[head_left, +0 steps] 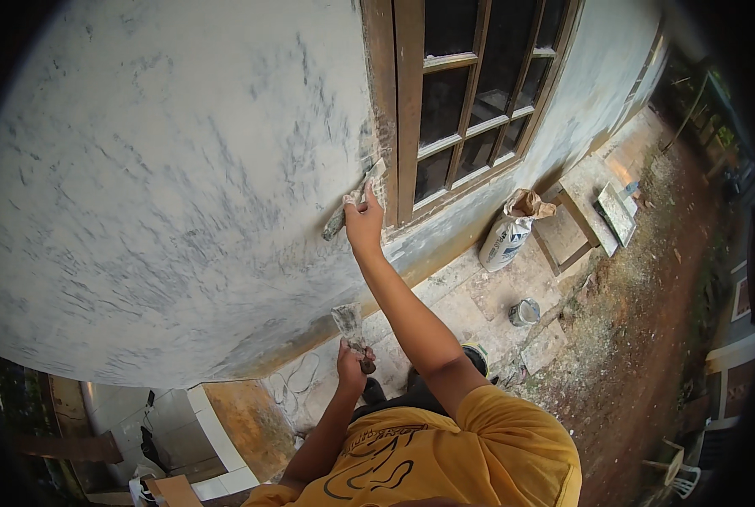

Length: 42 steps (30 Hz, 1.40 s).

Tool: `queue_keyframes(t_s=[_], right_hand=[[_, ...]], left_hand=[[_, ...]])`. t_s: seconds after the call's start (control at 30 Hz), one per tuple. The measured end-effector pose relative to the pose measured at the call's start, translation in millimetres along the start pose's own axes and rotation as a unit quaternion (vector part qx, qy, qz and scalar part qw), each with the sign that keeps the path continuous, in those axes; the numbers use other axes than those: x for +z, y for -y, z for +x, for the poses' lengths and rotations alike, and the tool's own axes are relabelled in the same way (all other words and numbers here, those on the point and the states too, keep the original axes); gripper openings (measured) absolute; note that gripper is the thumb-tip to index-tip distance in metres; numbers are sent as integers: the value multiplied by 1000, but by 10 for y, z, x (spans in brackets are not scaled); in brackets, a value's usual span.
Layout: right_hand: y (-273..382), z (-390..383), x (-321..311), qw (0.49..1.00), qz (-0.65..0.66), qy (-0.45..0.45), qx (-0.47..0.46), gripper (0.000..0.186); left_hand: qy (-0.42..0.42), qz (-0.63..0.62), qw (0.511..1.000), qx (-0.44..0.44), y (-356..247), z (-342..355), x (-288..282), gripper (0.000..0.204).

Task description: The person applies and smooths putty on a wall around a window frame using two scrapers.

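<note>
Grey scraper [336, 223] slanting up rightward, right hand [364, 221] gripping, left hand [351, 364] clutching putty knife [346, 320]

We stretch our right arm [415, 313] forward, our right grip [364, 221] closed, forefinger [372, 196] extended, thumb [350, 206] to its left. Our left arm [320, 435] reaches lower, our left grip [351, 365] curled shut nearer our torso [462, 456].

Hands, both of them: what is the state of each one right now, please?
Left hand: closed, holding a flared, white-smeared grey scraper, blade upward.
Right hand: closed, holding a long, white-smeared grey flat tool at the white-grey wall.
</note>
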State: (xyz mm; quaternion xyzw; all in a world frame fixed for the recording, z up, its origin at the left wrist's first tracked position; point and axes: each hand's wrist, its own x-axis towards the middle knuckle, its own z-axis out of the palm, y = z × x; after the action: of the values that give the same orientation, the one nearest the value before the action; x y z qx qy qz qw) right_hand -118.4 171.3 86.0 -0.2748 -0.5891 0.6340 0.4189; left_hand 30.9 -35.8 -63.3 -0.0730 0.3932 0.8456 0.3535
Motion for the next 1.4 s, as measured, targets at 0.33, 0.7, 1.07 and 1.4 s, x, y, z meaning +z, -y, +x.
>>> queue_keyframes(t_s=[0.33, 0.7, 1.07, 1.4], right_hand=[[126, -129, -69, 998, 50, -33, -23, 64], [244, -466, 64, 997, 24, 75, 12, 63], [427, -49, -59, 992, 91, 51, 69, 63], [581, -8, -260, 988, 133, 63, 51, 62]], left_hand=[[15, 17, 1000, 12, -49, 0, 163, 34], [12, 35, 999, 16, 5, 49, 168, 53], [8, 26, 1000, -3, 19, 12, 226, 37], [40, 27, 999, -15, 131, 111, 273, 54]])
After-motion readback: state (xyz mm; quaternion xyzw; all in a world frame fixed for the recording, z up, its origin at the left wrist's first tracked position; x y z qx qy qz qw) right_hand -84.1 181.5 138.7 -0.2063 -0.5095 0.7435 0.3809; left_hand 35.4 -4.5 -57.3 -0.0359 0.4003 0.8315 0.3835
